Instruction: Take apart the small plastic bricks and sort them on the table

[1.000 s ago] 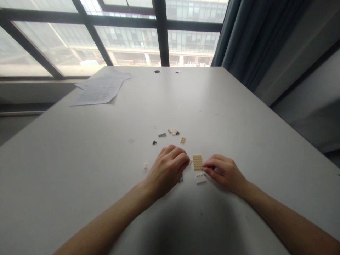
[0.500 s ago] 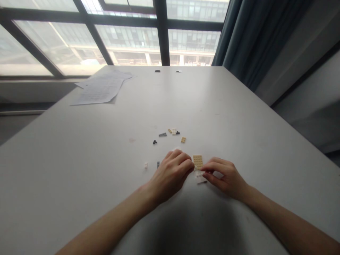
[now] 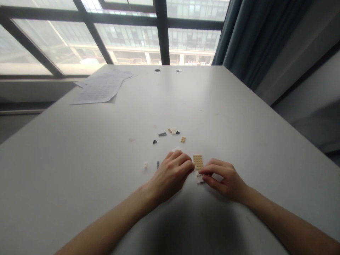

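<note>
A tan studded building-brick plate (image 3: pixel 198 160) lies between my hands, with white brick pieces (image 3: pixel 199 178) at its near end. My left hand (image 3: pixel 174 173) is closed, its fingertips pinching at the plate's lower left edge; the exact grip is partly hidden. From the other side, my right hand (image 3: pixel 224 179) has its thumb and index finger closing round the white pieces, its fingertips covering part of them. A white part (image 3: pixel 177 150) shows just behind my left knuckles, mostly hidden.
Beyond my hands lie a small tan plate (image 3: pixel 183 139), a grey wedge plate (image 3: pixel 162 134), a black piece (image 3: pixel 154 141) and a white plate (image 3: pixel 174 131). Left of my left hand are a grey piece (image 3: pixel 158 164) and a white piece (image 3: pixel 146 165). Papers (image 3: pixel 98 90) rest far left.
My right hand has shifted slightly left and down, its fingertips moving further over the white pieces. My left hand stays nearly still at the tan plate.
</note>
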A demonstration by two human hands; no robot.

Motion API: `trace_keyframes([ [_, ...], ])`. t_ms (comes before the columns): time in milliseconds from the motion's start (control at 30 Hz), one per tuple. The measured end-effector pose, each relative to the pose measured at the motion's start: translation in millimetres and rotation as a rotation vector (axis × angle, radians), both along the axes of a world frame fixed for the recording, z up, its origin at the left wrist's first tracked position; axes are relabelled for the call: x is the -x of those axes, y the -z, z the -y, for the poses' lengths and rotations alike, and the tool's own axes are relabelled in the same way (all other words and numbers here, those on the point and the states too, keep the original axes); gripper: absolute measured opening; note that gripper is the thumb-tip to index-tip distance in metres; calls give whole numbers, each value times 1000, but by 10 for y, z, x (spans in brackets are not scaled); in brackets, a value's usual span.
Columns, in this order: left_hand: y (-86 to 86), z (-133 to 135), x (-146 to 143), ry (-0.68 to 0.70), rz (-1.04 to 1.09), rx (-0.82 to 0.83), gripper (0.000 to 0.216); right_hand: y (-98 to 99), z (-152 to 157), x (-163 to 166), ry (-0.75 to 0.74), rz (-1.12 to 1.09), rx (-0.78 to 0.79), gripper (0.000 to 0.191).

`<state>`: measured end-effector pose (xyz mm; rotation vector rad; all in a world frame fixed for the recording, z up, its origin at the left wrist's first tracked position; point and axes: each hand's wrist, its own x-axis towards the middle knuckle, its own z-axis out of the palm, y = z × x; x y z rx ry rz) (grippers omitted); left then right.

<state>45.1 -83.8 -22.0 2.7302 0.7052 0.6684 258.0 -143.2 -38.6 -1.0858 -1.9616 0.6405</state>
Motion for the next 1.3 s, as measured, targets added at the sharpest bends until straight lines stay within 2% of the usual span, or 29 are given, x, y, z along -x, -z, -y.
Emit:
trace_keyframes([
  [333,-18,4,0,11,35,3,20,21,-7,-6,26,27,27,11],
  [533,51,45,-29,101,6,-9,13,9,1,16,13,10,50,12],
  [733,36,47,-25,89,40,-39,17,27,-3,11,34,15,55,11],
  [1067,10,58,-19,97,150,-42,14,-28,11,75,71,-67,196,12],
  [1300,62,92,-42,85,243,46,16,-78,24,160,37,-164,275,11],
])
